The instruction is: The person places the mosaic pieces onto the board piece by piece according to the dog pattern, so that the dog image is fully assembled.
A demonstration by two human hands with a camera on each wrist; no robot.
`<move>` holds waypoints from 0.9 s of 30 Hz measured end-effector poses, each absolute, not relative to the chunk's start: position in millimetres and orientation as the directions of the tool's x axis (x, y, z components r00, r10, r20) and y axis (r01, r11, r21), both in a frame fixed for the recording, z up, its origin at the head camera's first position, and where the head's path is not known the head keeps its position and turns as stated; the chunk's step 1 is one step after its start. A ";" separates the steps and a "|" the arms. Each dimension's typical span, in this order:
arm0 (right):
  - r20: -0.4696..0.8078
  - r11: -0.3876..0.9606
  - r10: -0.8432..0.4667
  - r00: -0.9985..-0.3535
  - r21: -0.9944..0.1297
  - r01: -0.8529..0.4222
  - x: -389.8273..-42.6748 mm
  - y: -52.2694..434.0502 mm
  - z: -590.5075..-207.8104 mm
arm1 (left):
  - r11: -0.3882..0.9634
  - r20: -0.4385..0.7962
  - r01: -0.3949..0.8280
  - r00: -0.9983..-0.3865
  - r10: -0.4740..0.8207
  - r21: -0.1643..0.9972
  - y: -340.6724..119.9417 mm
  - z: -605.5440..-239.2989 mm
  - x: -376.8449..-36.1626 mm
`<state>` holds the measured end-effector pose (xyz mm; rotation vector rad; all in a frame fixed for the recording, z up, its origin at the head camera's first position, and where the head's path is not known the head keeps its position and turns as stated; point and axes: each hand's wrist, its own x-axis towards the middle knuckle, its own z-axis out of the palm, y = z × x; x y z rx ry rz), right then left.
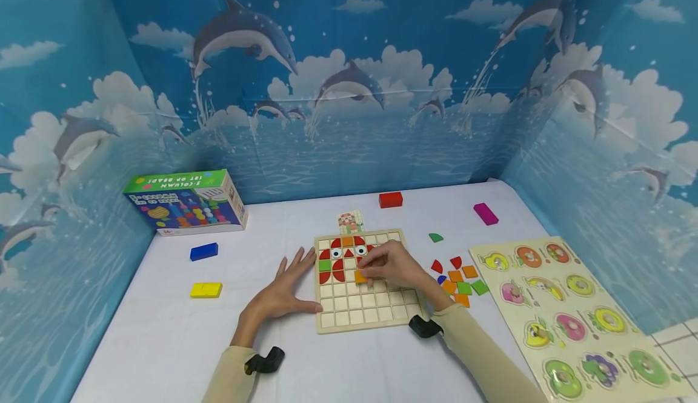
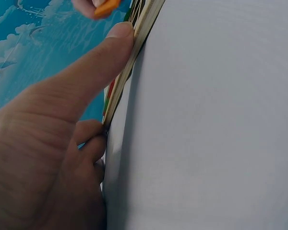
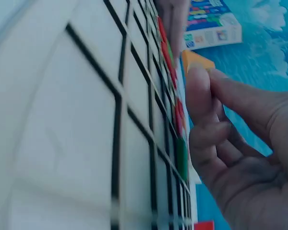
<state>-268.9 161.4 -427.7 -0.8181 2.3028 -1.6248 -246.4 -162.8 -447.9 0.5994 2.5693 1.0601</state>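
Observation:
A wooden grid board (image 1: 355, 317) lies on the white table, its upper left part filled with red quarter-circle tiles (image 1: 339, 275), eye tiles (image 1: 336, 253), a green square (image 1: 325, 265) and an orange square (image 1: 348, 241). My right hand (image 1: 397, 265) pinches another orange square tile (image 3: 198, 60) between thumb and fingertips, above the board's middle. Spread along the board's left side, my left hand (image 1: 280, 291) touches the edge with its thumb (image 2: 120, 33) and fingers. The right hand covers part of the pattern in the head view.
Loose orange, green, red and blue tiles (image 1: 462, 288) lie right of the board, beside a fruit puzzle board (image 1: 518, 318). A picture card (image 1: 350, 222) and red block (image 1: 391, 200) are behind. Blue (image 1: 204, 252) and yellow blocks (image 1: 206, 290) and a box (image 1: 188, 204) stand left.

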 end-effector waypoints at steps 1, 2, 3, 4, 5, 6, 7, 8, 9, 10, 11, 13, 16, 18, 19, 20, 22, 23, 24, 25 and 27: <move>0.144 0.247 -0.541 -0.829 -0.915 -0.320 -270.4 156.7 -429.4 | 0.644 -0.118 0.261 -0.868 0.483 0.719 -163.0 -448.1 -246.7; 0.147 0.253 -0.535 -0.832 -0.912 -0.324 -272.0 152.6 -430.9 | 0.644 -0.119 0.262 -0.866 0.485 0.718 -163.1 -448.5 -247.0; 0.145 0.262 -0.527 -0.837 -0.909 -0.323 -273.1 148.9 -431.6 | 0.644 -0.122 0.261 -0.865 0.487 0.719 -163.2 -448.7 -247.1; 0.145 0.272 -0.520 -0.842 -0.906 -0.324 -274.0 145.6 -432.3 | 0.644 -0.125 0.260 -0.864 0.488 0.720 -163.1 -448.8 -247.3; 0.143 0.284 -0.511 -0.848 -0.903 -0.323 -274.9 142.9 -433.0 | 0.644 -0.128 0.256 -0.864 0.488 0.721 -163.0 -448.8 -247.5; 0.143 0.294 -0.506 -0.851 -0.899 -0.326 -275.7 140.7 -433.9 | 0.645 -0.131 0.255 -0.863 0.487 0.720 -163.0 -449.0 -247.7; 0.139 0.305 -0.501 -0.854 -0.895 -0.324 -276.0 138.7 -434.0 | 0.645 -0.133 0.253 -0.863 0.487 0.721 -162.9 -448.8 -247.7; 0.137 0.318 -0.499 -0.856 -0.890 -0.327 -276.2 136.7 -433.7 | 0.644 -0.133 0.252 -0.863 0.487 0.722 -162.9 -448.6 -247.7; 0.136 0.333 -0.495 -0.858 -0.883 -0.331 -276.2 135.1 -433.0 | 0.643 -0.133 0.251 -0.864 0.486 0.723 -163.1 -448.2 -247.6; 0.135 0.350 -0.490 -0.861 -0.874 -0.336 -276.5 133.7 -433.1 | 0.648 -0.138 0.248 -0.864 0.485 0.720 -163.3 -447.7 -247.7; 0.134 0.370 -0.483 -0.865 -0.864 -0.341 -276.6 132.4 -432.6 | 0.648 -0.137 0.248 -0.864 0.484 0.720 -163.6 -447.5 -247.7; 0.138 0.410 -0.470 -0.872 -0.840 -0.354 -276.0 130.4 -430.6 | 0.647 -0.133 0.251 -0.865 0.483 0.720 -164.1 -446.7 -247.4; 0.159 0.468 -0.453 -0.877 -0.795 -0.386 -275.1 129.2 -428.5 | 0.648 -0.130 0.252 -0.867 0.481 0.719 -164.2 -445.5 -246.8; 0.169 0.489 -0.448 -0.878 -0.776 -0.399 -274.1 128.5 -427.0 | 0.646 -0.129 0.251 -0.868 0.480 0.721 -164.2 -444.8 -246.4; 0.171 0.496 -0.446 -0.878 -0.769 -0.402 -273.7 128.2 -426.5 | 0.645 -0.128 0.251 -0.867 0.481 0.722 -164.2 -444.8 -246.3; 0.175 0.499 -0.449 -0.876 -0.765 -0.408 -273.6 128.3 -426.6 | 0.645 -0.128 0.253 -0.866 0.483 0.721 -164.0 -444.8 -246.3; 0.176 0.494 -0.456 -0.872 -0.765 -0.413 -273.1 128.3 -426.1 | 0.644 -0.127 0.255 -0.865 0.485 0.721 -163.7 -444.8 -246.4; 0.177 0.490 -0.458 -0.871 -0.767 -0.414 -272.8 128.4 -426.2 | 0.645 -0.127 0.256 -0.865 0.485 0.720 -163.6 -445.0 -246.5; 0.179 0.489 -0.462 -0.869 -0.766 -0.418 -272.5 128.4 -426.0 | 0.645 -0.127 0.256 -0.865 0.485 0.720 -163.5 -445.4 -246.6; 0.184 0.484 -0.466 -0.866 -0.766 -0.423 -272.4 128.7 -426.2 | 0.644 -0.127 0.256 -0.865 0.485 0.721 -163.3 -445.4 -246.5; 0.187 0.481 -0.467 -0.864 -0.766 -0.425 -271.5 129.1 -425.4 | 0.643 -0.128 0.252 -0.866 0.483 0.723 -163.2 -445.5 -246.4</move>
